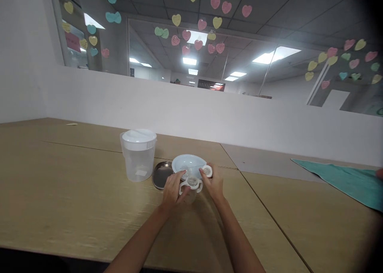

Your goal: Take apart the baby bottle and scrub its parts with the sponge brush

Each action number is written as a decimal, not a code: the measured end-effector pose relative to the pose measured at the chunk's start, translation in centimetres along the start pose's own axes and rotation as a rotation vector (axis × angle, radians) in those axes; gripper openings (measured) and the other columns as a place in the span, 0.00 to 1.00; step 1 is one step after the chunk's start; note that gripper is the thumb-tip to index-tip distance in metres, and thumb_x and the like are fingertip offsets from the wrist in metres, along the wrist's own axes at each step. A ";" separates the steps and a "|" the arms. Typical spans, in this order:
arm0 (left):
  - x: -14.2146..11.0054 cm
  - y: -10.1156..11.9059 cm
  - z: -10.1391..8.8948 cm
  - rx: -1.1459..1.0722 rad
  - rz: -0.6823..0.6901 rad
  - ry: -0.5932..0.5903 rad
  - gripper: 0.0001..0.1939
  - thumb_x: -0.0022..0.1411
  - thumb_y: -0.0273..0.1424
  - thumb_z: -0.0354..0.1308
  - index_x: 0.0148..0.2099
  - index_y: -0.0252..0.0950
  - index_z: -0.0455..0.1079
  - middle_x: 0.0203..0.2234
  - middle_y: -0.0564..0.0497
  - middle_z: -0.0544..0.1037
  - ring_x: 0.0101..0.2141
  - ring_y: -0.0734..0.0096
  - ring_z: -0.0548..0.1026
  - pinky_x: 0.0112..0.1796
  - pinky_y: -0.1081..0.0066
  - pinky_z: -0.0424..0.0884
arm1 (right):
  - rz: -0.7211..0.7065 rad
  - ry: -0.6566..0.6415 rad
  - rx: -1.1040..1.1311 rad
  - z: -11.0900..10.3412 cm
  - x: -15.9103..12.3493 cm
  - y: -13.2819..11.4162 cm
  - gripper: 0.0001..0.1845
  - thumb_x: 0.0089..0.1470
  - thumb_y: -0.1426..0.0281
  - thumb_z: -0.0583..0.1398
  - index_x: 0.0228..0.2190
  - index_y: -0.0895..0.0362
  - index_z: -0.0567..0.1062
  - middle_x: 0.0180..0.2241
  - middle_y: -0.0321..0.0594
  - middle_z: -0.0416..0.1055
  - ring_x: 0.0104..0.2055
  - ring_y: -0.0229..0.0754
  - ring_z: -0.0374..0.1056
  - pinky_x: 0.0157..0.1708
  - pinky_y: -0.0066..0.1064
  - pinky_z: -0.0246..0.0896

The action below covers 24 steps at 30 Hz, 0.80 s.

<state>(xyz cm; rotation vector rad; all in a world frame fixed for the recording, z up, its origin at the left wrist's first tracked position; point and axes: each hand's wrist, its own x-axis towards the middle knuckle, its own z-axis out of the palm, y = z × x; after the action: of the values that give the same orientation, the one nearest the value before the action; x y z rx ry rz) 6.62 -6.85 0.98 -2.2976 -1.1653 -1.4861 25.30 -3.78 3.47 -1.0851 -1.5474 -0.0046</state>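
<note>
1. Farthest out to the left of the left hand stands a clear plastic pitcher (pixel 138 156) with a white lid, upright on the wooden table (pixel 60 193); it is near the hand but apart from it.
2. Just ahead and to the left of the left hand lies a round metal dish (pixel 161 174), flat on the table, its right edge tucked behind the light blue bowl.
3. The left hand (pixel 172 189) is curled around the left side of a small clear bottle with white handles (pixel 190 184), its fingers closed on the near handle, so it is gripping the bottle.
4. The bottle sits between the two hands, low over the table or resting on it; which of the two cannot be told. Its open neck points up.
5. Directly beyond both hands is the light blue bowl (pixel 188 163), shallow and upright, touching or overlapping the metal dish on its left side.
6. The right hand (pixel 213 182) is just to the right of the bottle; its thumb and fingers pinch a small white round cap (pixel 207 170), held above the bottle's right side and against the near rim of the bowl.
7. Well off to the right of the right hand, a teal cloth (pixel 350 181) lies spread flat on the table, reaching the picture's right edge.
</note>
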 end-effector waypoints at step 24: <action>2.1 2.1 0.7 -0.087 0.396 0.154 0.16 0.59 0.30 0.54 0.50 0.36 0.63 0.50 0.40 0.70 0.52 0.60 0.68 0.48 0.59 0.68 | 0.157 -0.101 0.588 0.6 -1.0 -4.1 0.18 0.56 0.57 0.51 0.24 0.58 0.66 0.22 0.33 0.61 0.26 0.35 0.58 0.28 0.25 0.55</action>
<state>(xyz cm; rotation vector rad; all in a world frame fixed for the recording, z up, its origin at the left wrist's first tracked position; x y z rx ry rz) 8.99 -6.85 2.98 -2.2488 -0.5717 -1.5450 22.16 -6.37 4.69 -0.7354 -1.4170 0.5851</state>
